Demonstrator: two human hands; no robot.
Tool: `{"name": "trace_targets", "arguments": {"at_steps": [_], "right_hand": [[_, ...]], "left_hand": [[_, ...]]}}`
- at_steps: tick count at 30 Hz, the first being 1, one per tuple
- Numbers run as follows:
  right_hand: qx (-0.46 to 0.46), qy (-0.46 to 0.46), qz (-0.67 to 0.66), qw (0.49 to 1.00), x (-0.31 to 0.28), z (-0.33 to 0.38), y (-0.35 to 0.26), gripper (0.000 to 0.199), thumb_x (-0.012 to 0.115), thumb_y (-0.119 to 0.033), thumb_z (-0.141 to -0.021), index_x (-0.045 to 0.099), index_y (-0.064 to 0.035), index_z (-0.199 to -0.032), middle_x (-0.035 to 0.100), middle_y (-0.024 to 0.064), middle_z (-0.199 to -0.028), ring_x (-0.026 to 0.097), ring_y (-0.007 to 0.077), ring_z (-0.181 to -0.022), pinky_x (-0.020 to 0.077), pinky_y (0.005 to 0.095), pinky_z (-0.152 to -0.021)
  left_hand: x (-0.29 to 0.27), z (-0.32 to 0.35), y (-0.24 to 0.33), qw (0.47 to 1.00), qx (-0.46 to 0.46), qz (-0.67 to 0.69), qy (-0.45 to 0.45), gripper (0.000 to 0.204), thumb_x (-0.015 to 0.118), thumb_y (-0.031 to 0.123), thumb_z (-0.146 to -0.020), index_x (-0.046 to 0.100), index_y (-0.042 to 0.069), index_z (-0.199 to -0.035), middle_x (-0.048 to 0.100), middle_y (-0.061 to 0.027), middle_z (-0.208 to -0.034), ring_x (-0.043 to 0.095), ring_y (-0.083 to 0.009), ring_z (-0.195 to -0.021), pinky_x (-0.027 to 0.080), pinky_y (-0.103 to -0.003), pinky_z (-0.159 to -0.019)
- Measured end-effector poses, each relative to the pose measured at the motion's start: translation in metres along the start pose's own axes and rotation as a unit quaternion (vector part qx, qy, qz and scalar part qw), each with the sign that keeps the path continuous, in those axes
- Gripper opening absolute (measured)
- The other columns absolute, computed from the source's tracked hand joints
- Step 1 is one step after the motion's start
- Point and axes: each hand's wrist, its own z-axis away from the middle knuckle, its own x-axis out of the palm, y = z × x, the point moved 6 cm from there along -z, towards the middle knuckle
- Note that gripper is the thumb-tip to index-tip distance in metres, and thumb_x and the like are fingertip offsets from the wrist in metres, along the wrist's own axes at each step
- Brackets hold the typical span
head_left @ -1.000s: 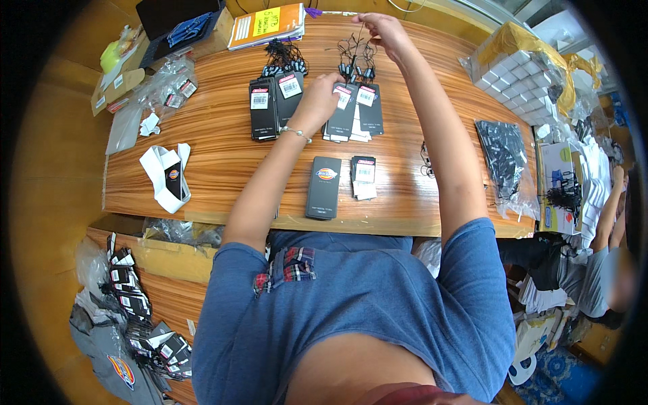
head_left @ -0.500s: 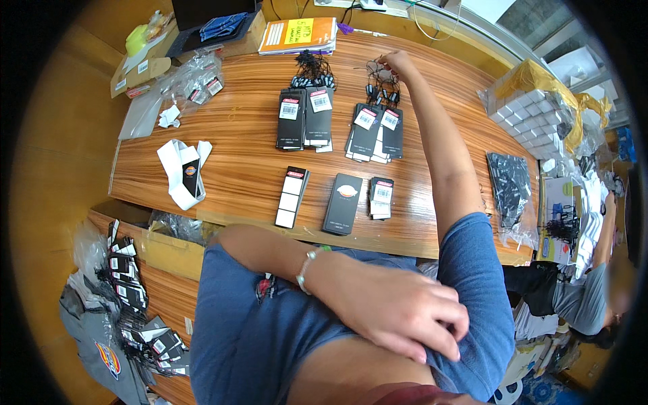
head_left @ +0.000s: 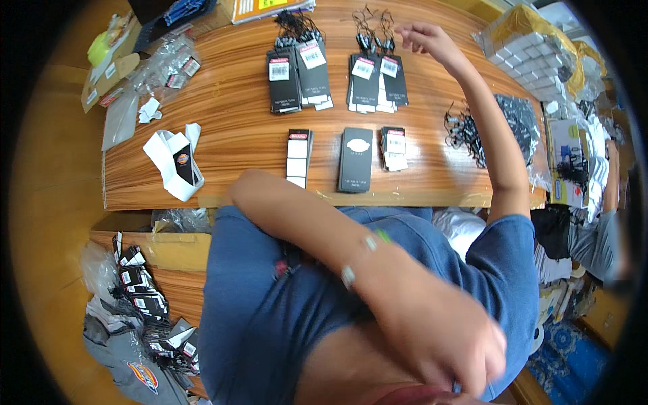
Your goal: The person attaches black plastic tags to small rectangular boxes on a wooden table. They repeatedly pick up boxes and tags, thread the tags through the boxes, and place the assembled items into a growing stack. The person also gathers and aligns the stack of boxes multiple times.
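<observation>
Wooden table (head_left: 236,145) view shifted nearer since earlier frame; left hand (head_left: 439,344) has come up close to the camera, blurred, fingers curled, contents cannot tell. Right hand (head_left: 422,37) stays far right, fingers loosely together just above black hang-tag strings (head_left: 374,37), touching unclear. Tag stacks (head_left: 374,81) lie just near-left of it.

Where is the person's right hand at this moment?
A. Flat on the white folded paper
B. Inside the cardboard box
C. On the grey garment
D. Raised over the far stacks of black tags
D: the right hand is stretched out above the far black tag stacks, by their strings.
</observation>
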Motion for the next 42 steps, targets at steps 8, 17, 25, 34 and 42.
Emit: {"name": "trace_targets", "arguments": {"at_steps": [8,17,25,34,42], "right_hand": [[0.065,-0.005,-0.008,0.998,0.075,0.155,-0.006,0.028,0.065,-0.018,-0.077,0.062,-0.0026,-0.101,0.057,0.0056,-0.084,0.052,0.0128,-0.071,0.0425,0.0251,-0.063],[0.028,0.05,0.051,0.997,0.096,0.164,-0.01,0.044,0.07,-0.014,-0.071,0.056,0.0004,-0.11,0.05,0.0095,-0.084,0.052,0.0172,-0.072,0.0434,0.0264,-0.066],[0.048,0.112,-0.024,0.992,0.091,0.168,-0.008,0.036,0.07,-0.006,-0.07,0.061,-0.002,-0.105,0.048,0.001,-0.071,0.046,0.0089,-0.06,0.0418,0.0249,-0.055],[0.107,0.127,-0.061,0.984,0.089,0.172,-0.001,0.03,0.067,-0.003,-0.073,0.063,-0.0001,-0.103,0.047,-0.005,-0.065,0.044,0.0029,-0.061,0.0382,0.0176,-0.056],[0.135,0.116,-0.243,0.954,0.091,0.174,0.012,0.024,0.063,-0.005,-0.078,0.062,0.0009,-0.101,0.053,-0.0028,-0.066,0.047,0.0038,-0.059,0.0402,0.0187,-0.055]], "left_hand": [[-0.131,0.217,-0.007,0.609,-0.567,-0.527,0.173,0.037,0.068,0.034,-0.07,0.062,0.007,-0.094,0.059,-0.0068,-0.092,0.051,-0.0242,-0.09,0.041,-0.035,-0.081],[-0.1,0.247,-0.015,0.497,-0.595,-0.597,0.209,0.056,0.076,0.037,-0.054,0.059,0.01,-0.1,0.057,-0.0035,-0.098,0.046,-0.0239,-0.097,0.036,-0.036,-0.087],[-0.099,0.25,-0.011,0.526,-0.54,-0.605,0.259,0.046,0.079,0.028,-0.054,0.054,0.006,-0.086,0.054,-0.0052,-0.093,0.048,-0.0224,-0.091,0.04,-0.035,-0.081],[-0.096,0.276,-0.018,0.642,-0.481,-0.26,0.538,0.033,0.066,0.001,-0.075,0.048,0.002,-0.102,0.06,-0.0022,-0.07,0.053,-0.0048,-0.061,0.04,-0.016,-0.054],[-0.095,0.279,-0.021,0.651,-0.412,-0.186,0.61,0.033,0.061,0.0,-0.08,0.048,0.002,-0.11,0.064,-0.01,-0.085,0.06,-0.0088,-0.078,0.046,-0.018,-0.064]]}}
